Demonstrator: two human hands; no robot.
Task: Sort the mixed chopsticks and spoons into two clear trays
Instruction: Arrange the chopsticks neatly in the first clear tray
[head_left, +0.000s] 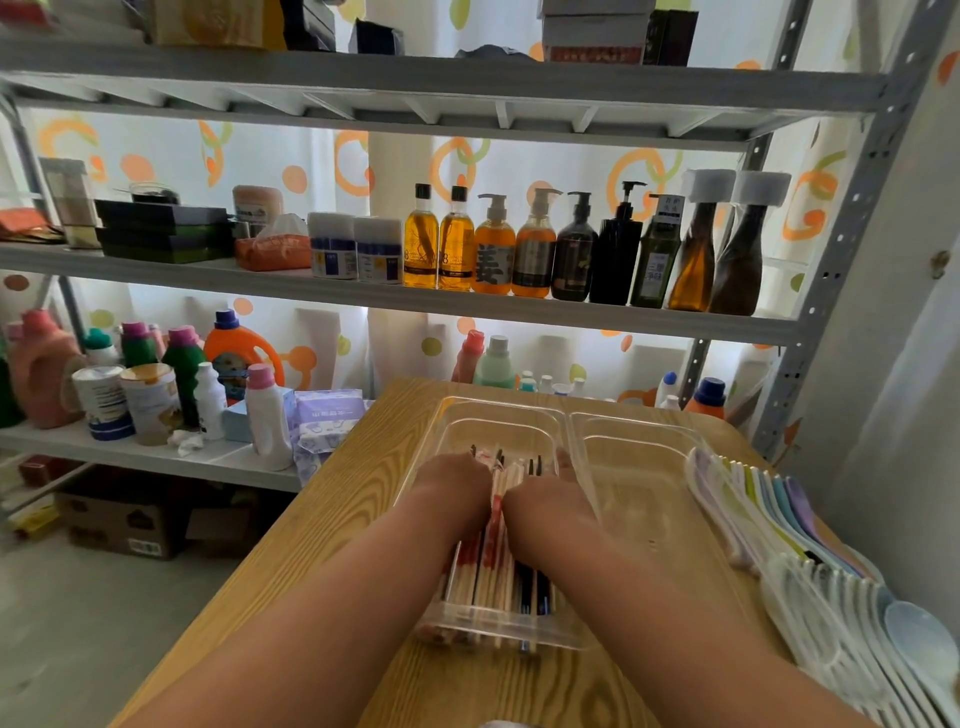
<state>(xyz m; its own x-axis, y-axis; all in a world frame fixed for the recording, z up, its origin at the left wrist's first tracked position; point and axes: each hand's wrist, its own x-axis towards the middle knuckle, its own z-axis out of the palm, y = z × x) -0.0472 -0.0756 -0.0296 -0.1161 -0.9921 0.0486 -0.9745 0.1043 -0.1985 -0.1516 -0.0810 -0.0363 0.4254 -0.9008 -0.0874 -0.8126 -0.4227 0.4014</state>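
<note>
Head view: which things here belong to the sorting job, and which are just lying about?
Job: chopsticks in the left tray; right tray, empty; spoons on the table beside it; left hand and right hand on the chopsticks.
Lying about: shelf bottles; detergent jugs; tins; cardboard box on the floor.

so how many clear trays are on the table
2. The left clear tray holds the chopsticks, with the left hand and right hand on them; the right clear tray stands right beside it, apparently empty. No others seem hidden.
</note>
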